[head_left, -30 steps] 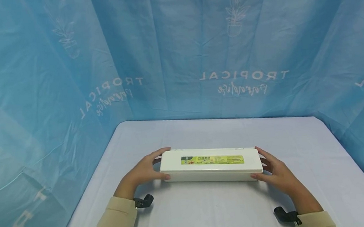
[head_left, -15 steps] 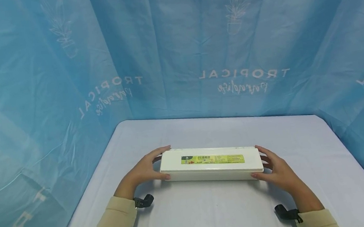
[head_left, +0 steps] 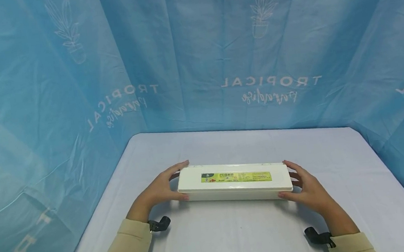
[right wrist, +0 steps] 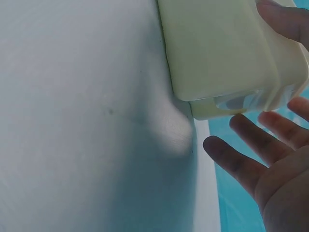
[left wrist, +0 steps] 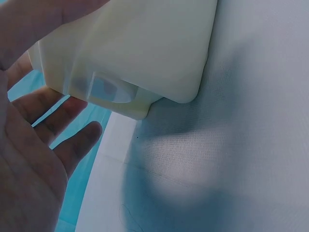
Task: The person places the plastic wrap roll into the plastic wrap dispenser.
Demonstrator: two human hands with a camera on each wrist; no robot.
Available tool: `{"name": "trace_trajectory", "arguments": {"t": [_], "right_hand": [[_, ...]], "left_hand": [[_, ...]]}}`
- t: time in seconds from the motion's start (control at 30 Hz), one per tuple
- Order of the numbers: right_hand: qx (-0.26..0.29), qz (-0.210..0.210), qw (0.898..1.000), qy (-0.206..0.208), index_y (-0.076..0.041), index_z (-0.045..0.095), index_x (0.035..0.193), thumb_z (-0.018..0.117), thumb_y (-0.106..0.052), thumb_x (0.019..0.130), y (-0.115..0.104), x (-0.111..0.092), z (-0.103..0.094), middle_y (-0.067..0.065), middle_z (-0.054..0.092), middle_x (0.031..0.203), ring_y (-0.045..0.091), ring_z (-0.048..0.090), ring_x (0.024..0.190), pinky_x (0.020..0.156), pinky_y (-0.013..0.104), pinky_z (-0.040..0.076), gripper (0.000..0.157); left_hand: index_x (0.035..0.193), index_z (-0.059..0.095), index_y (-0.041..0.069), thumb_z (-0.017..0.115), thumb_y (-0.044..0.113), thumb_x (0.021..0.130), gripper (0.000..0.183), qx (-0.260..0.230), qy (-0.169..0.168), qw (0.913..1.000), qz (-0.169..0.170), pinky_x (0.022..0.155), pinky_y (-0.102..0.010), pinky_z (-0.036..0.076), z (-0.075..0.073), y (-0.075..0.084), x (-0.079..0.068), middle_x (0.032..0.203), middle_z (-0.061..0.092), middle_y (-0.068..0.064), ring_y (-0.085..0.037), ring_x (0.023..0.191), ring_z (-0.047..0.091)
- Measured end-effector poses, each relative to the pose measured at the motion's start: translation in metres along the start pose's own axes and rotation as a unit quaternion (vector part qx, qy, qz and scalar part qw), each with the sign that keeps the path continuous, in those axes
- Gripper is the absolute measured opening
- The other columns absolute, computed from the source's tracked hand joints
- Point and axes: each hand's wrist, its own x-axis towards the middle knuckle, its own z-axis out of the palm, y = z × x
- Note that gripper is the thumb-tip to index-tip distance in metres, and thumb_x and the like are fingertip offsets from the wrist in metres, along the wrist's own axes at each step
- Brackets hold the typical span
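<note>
A long white cling film box with a yellow-green label lies on the table, its lid down. My left hand holds its left end, thumb at the front and fingers reaching to the back. At the other end, my right hand grips it in the same way. The left wrist view shows the end of the box against the thumb, with some fingers spread beside it. In the right wrist view the thumb touches the box, and two fingertips stand apart from its end. The inside of the box is hidden.
A white cloth covers the table, whose rounded far corners show. Blue printed curtains hang close behind it and on both sides. Each wrist wears a small black camera, the left one and the right one.
</note>
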Motion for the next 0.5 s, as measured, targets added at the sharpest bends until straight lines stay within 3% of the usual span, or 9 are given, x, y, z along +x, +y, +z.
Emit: {"name": "trace_trajectory", "arguments": {"t": [0.23,0.37,0.5], "right_hand": [[-0.023,-0.022,0.999,0.010,-0.010,0.031,0.165,0.098,-0.028,0.077,-0.003,0.002,-0.002,0.018,0.037,0.164,0.045,0.051,0.137,0.105,0.059,0.048,0.112],[-0.056,-0.033,0.998,0.015,-0.006,0.032,0.164,0.097,-0.029,0.080,-0.014,0.004,-0.008,0.019,0.037,0.164,0.047,0.049,0.138,0.105,0.061,0.047,0.109],[-0.094,-0.033,0.995,0.011,-0.006,0.031,0.165,0.090,-0.037,0.087,-0.026,0.008,-0.018,0.021,0.036,0.164,0.049,0.047,0.139,0.106,0.064,0.045,0.102]], "left_hand": [[0.167,0.033,0.022,0.096,0.042,0.078,0.111,0.021,0.010,0.9997,-0.006,0.119,-0.058,0.031,-0.003,0.007,-0.004,0.170,0.030,-0.002,-0.032,0.152,0.033],[0.168,0.032,0.024,0.085,0.046,0.088,0.099,0.058,0.020,0.9980,0.012,0.119,-0.064,0.026,-0.010,0.015,-0.003,0.171,0.026,0.000,-0.031,0.156,0.024],[0.169,0.027,0.028,0.076,0.053,0.094,0.094,0.098,0.018,0.9950,0.008,0.115,-0.076,0.019,-0.018,0.027,-0.001,0.174,0.016,0.002,-0.033,0.158,0.010]]}}
